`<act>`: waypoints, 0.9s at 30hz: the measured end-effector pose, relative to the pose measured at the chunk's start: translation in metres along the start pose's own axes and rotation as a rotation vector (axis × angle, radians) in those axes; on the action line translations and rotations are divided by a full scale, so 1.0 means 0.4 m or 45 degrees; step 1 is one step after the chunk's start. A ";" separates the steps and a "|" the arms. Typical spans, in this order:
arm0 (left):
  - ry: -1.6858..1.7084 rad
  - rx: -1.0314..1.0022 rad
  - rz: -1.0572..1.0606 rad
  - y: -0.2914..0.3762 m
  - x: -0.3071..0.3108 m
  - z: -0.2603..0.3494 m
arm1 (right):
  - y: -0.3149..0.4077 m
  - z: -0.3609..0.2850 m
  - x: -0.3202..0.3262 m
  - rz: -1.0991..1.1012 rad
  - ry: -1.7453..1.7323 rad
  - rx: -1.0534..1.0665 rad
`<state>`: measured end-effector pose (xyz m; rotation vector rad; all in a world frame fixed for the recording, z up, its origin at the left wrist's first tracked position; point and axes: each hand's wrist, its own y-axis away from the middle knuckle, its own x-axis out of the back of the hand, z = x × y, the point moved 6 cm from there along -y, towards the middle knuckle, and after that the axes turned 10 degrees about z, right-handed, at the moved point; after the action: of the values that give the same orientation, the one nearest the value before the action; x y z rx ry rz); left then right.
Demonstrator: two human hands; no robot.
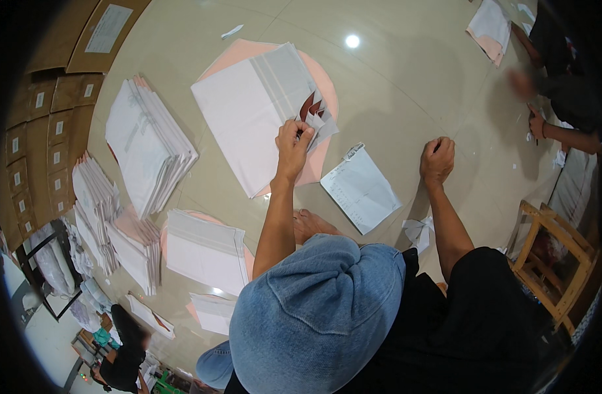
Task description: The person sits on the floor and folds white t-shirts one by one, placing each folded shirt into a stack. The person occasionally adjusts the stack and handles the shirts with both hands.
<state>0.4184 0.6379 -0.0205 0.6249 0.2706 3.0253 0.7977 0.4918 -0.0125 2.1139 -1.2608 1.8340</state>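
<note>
On the tiled floor lies a folded white cloth (pixel 232 91) with a grey striped band, over peach-coloured material (pixel 325 83). My left hand (pixel 293 143) pinches the cloth's layered corner, where dark red pieces show between the folds. My right hand (pixel 438 160) is curled into a loose fist to the right, apart from the cloth, with no object visible in it. Between my forearms lies a sheet of paper (pixel 362 192) bearing handwriting, with a small written slip at its top edge. A crumpled white scrap (pixel 419 234) lies beside my right forearm.
Stacks of folded cloth (pixel 146 147) stand on the left, beside cardboard boxes (pixel 45 133). Another folded cloth (pixel 205 251) lies near my knee. A wooden frame (pixel 552 261) stands at the right. One person (pixel 572 98) is at the upper right, another (pixel 121 364) at the lower left.
</note>
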 end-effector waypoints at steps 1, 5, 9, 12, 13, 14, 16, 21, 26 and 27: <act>0.008 -0.007 0.005 0.000 0.000 0.004 | -0.001 0.000 0.001 0.002 0.004 -0.001; -0.204 -0.184 -0.041 0.006 -0.005 0.024 | -0.001 -0.007 -0.004 -0.066 -0.008 -0.053; -0.230 -0.585 -0.061 0.062 -0.016 0.097 | 0.000 0.001 -0.009 -0.126 0.028 -0.078; -0.070 -0.460 0.001 0.084 0.026 0.090 | 0.004 -0.004 -0.007 -0.065 0.019 -0.045; -0.188 -0.412 0.234 0.092 0.073 0.066 | 0.007 -0.001 -0.012 -0.080 0.040 -0.048; -0.305 -0.357 0.473 0.106 0.121 0.022 | 0.008 0.001 -0.018 -0.094 0.057 -0.045; -0.569 -0.165 0.884 0.146 0.208 -0.031 | 0.008 0.005 -0.019 -0.104 0.068 -0.042; -0.536 0.464 0.980 0.220 0.351 -0.159 | -0.001 0.047 -0.039 -0.034 0.060 -0.079; -0.469 0.629 0.698 0.213 0.368 -0.209 | 0.070 -0.102 -0.105 -0.841 -0.868 -0.453; -0.429 0.639 0.654 0.212 0.364 -0.208 | 0.126 -0.186 -0.096 -1.099 -0.908 -0.440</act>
<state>0.2513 0.5519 -0.0239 1.4159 1.0075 3.2303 0.7098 0.5187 -0.0463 2.5510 -0.4667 0.5022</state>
